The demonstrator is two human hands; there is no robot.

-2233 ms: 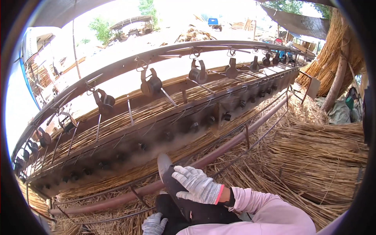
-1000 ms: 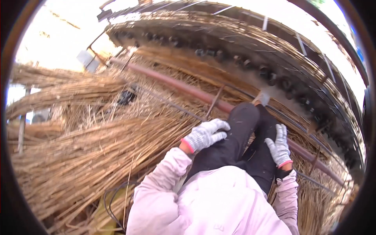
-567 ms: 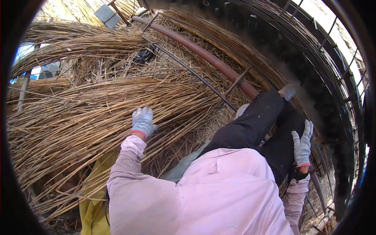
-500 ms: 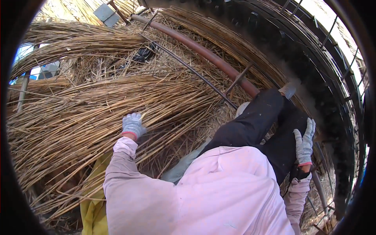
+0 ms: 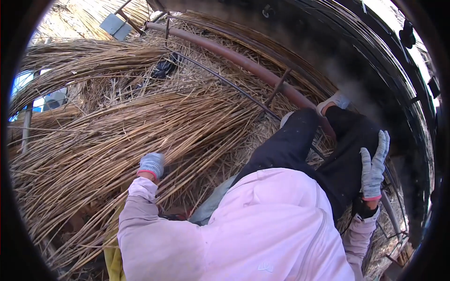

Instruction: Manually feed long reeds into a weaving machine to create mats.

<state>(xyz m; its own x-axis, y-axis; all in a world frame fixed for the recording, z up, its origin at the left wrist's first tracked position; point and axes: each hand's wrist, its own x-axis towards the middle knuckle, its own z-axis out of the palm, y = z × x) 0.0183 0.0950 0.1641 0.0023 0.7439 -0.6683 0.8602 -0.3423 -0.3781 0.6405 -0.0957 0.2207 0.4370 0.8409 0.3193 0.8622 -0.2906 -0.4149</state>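
My left hand (image 5: pixel 152 164), in a grey knit glove with a pink cuff, is on the near part of a wide bundle of long dry reeds (image 5: pixel 108 136). Its fingers are curled down around some stalks, and their tips are hidden. My right hand (image 5: pixel 374 169), gloved alike, lies against the outer side of my right leg in dark trousers (image 5: pixel 356 136). Its fingers are stretched out and hold nothing. Just beyond it curves a large dark wheel-like band (image 5: pixel 337 51), partly blurred, with reeds along its edge.
A rusty red-brown pipe (image 5: pixel 234 58) with thin rods crosses ahead of my feet. One pale shoe (image 5: pixel 335 100) is by the pipe and dark band. Loose straw, a black plastic scrap (image 5: pixel 164 68), a grey flat plate (image 5: pixel 116 26) and yellow cloth (image 5: pixel 112 262) lie around.
My left hand has shifted slightly nearer and left, its fingers now more curled. My right hand stays by the leg. My right foot shows more at the pipe; the whole view has shifted a little.
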